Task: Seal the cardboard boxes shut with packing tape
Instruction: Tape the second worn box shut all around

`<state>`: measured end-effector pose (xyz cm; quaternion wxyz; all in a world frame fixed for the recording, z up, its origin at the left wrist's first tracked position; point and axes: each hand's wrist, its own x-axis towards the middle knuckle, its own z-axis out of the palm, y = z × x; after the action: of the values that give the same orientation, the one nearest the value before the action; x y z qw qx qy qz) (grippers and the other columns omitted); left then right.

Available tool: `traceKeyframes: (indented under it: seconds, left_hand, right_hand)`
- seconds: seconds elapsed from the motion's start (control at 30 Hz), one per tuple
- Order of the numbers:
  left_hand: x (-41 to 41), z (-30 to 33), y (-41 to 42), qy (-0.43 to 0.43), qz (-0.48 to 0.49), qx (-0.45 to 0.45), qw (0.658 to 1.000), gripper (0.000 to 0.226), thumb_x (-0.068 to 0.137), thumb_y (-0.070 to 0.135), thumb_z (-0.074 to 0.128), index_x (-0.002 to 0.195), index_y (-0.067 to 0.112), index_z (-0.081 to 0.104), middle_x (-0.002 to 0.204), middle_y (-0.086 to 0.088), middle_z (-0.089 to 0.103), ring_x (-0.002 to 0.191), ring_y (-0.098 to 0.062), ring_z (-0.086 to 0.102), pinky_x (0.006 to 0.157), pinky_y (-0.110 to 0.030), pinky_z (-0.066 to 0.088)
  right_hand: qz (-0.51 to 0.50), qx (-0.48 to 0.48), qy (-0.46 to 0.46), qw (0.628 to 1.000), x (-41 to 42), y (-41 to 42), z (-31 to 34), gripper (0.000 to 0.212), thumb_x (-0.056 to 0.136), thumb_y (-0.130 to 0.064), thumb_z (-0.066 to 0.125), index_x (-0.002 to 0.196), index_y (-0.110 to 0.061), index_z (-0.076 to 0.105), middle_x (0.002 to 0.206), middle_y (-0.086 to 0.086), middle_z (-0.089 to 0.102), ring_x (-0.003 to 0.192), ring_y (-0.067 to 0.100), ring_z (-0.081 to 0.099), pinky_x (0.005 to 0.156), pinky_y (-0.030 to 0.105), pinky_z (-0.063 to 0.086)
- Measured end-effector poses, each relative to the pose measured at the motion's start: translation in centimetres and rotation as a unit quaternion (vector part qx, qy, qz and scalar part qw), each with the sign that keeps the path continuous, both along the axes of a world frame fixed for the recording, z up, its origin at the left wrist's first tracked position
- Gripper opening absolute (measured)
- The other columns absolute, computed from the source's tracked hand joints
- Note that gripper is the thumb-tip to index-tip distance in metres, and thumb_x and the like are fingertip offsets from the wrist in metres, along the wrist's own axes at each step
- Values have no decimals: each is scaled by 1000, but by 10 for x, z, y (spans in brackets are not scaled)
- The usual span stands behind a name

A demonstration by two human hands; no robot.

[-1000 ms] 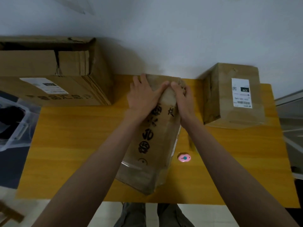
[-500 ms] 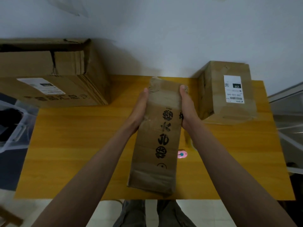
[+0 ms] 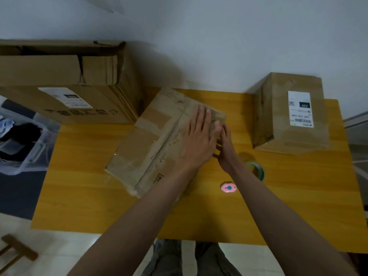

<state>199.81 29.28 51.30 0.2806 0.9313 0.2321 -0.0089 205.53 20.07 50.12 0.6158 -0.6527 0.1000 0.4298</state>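
while the flat cardboard box (image 3: 159,140) lies askew mid-table, head view: left hand (image 3: 199,140) flat, fingers straight, pressing its top; right hand (image 3: 225,148) against its right edge (grip unclear). tape roll (image 3: 256,170) just beside. advice: smooth tape firmly along the seam.

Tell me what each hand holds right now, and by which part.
Left hand lies flat, fingers straight, on the top face of the flat brown cardboard box. Right hand touches the box's right edge; whether it grips cannot be told.
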Motion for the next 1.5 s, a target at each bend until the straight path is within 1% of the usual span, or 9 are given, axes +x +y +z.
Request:
traceKeyframes:
  seconds: [0.13,0.33,0.6,0.73,0.83,1.07,1.23,1.37,1.5]
  left_hand:
    - [5,-6,0,-17,-47,-51,997,72,102,52,3,163,15,0,171,-2,-8,156,-13,-13,126,-36,-9]
    - [4,-34,45,52,-100,141,984,71,106,51,7,161,10,-7,170,-6,-14,156,-19,-16,127,-42,-5]
    - [-42,-42,86,27,-90,169,981,74,108,55,19,162,13,-8,170,-6,-12,156,-17,-14,128,-45,1]
    - [-88,-40,71,40,-94,173,980,77,107,56,21,161,10,-7,170,-8,-12,157,-21,-11,127,-50,8]
    - [-119,-37,57,46,-87,180,979,77,107,56,21,162,8,-3,170,-10,-9,157,-24,-8,127,-51,8]
    - [-179,-33,50,22,-27,161,986,77,105,56,22,162,8,4,171,-9,-4,157,-26,-3,127,-52,7]
    - [-200,-36,96,27,160,145,976,88,100,64,35,163,11,3,171,-10,1,157,-29,4,127,-50,9]
    - [-193,-35,111,26,230,110,967,80,100,62,42,159,11,22,148,-18,44,126,-41,50,96,-53,48]
    - [-192,-35,132,6,247,90,965,65,101,61,37,143,12,48,121,-19,62,103,-44,59,73,-51,49]
  right_hand:
    - [-3,-19,30,999,0,-10,-20,90,80,-67,65,154,-48,15,117,1,69,101,25,65,80,46,43]
    - [8,-19,36,999,-11,2,-27,97,83,-56,74,154,-48,8,139,-7,55,120,18,57,85,47,54]
    - [1,-43,-4,999,-9,11,-30,88,86,-56,70,153,-47,13,141,-9,50,119,17,55,90,54,54]
    - [-14,-45,-19,999,-16,18,-29,78,90,-55,65,151,-44,19,139,-9,52,118,17,57,80,44,56]
    - [-22,-43,-45,998,-18,20,-33,76,93,-54,62,153,-37,19,142,-5,51,122,19,57,91,47,56]
    - [-25,-56,-42,997,-22,21,-31,76,93,-59,58,155,-36,18,144,-2,49,121,23,58,98,50,53]
    - [-27,-77,-48,996,-24,22,-29,79,92,-62,58,155,-35,20,141,-1,51,120,25,57,97,52,53]
    - [-29,-84,-49,995,-25,25,-27,78,93,-61,56,155,-33,19,143,-1,49,119,24,55,96,50,52]
    - [-25,-88,-27,995,-24,26,-25,79,93,-63,55,155,-36,17,145,0,47,125,28,53,95,54,51]
